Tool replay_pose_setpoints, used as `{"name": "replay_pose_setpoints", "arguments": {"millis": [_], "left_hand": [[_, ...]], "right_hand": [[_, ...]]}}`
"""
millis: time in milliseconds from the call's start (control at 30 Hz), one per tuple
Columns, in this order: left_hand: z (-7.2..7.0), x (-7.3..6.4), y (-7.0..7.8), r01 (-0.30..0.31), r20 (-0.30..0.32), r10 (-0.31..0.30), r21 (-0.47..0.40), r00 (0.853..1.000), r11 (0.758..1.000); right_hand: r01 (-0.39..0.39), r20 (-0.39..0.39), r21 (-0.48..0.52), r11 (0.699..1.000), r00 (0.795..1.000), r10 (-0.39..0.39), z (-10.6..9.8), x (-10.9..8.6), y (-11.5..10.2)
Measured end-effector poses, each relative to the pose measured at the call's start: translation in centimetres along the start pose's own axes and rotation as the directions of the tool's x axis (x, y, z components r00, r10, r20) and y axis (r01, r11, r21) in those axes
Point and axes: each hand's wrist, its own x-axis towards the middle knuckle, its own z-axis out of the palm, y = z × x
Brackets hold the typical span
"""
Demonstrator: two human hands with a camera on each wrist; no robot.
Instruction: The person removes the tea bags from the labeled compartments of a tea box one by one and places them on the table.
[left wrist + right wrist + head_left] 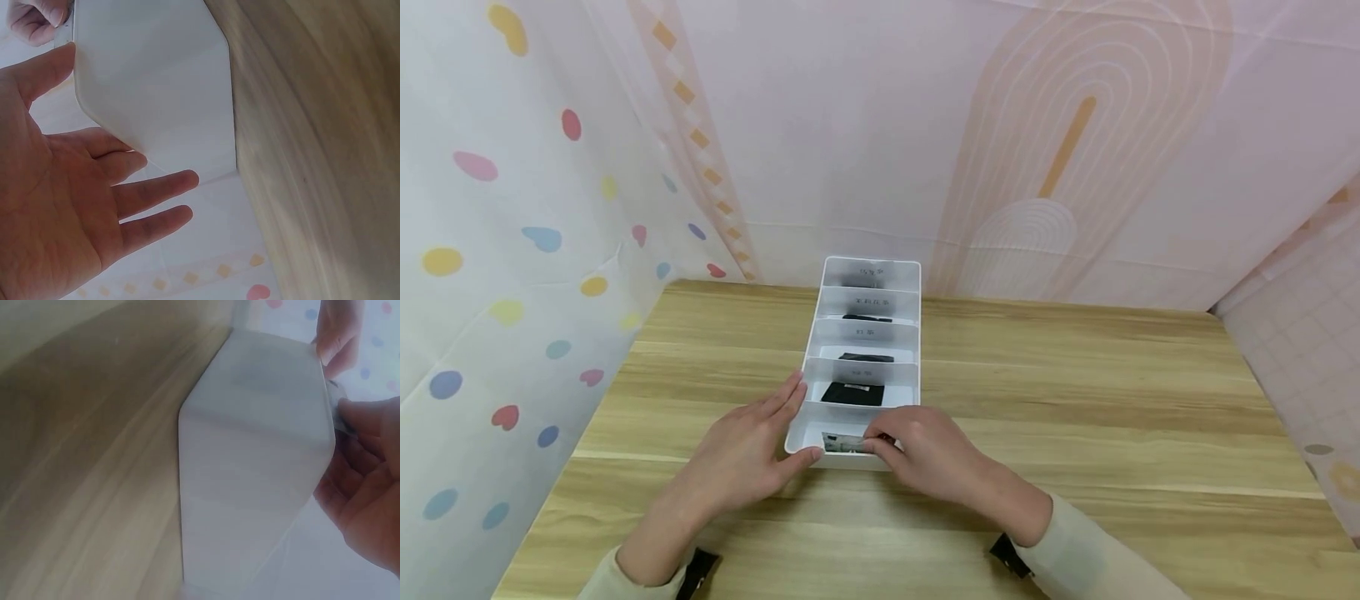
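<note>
- A pale fabric backdrop (850, 142) with coloured spots, diamonds and arches hangs behind and to the left of the table.
- The wood-grain table (1097, 400) lies below it.
- On the table stands a long white box (853, 462), split by crosswise dividers into five compartments in a row, with small dark writing on several walls.
- The left hand (737, 458) has its fingers extended and apart, clamped on nothing; its thumb touches the box's near rim and its fingers lie against the left side.
- The right hand (928, 450) pinches between thumb and fingers the grey-and-dark flat piece at the near compartment.
- A flat black item (852, 394) lies in the second compartment from the front.
- The grey-and-dark flat piece (840, 442) sits tilted in the nearest compartment, its right end covered by the right hand.
- Thinner dark edges show in the third (867, 357) and fourth (867, 317) compartments.
</note>
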Motion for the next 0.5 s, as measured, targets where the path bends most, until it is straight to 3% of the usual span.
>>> {"name": "replay_pose_setpoints", "arguments": {"millis": [267, 500], "left_hand": [[0.0, 0.0, 0.0, 0.011, 0.011, -0.011, -0.005, 1.000, 1.000], [0.0, 0.0, 0.0, 0.019, 0.015, -0.019, -0.005, 1.000, 1.000]], "right_hand": [[0.135, -0.136, -0.030, 0.990, 0.981, -0.138, -1.0, -0.1, 0.9], [0.186, -0.225, 0.040, 0.982, 0.959, -0.173, -2.0, 0.0, 1.7]]}}
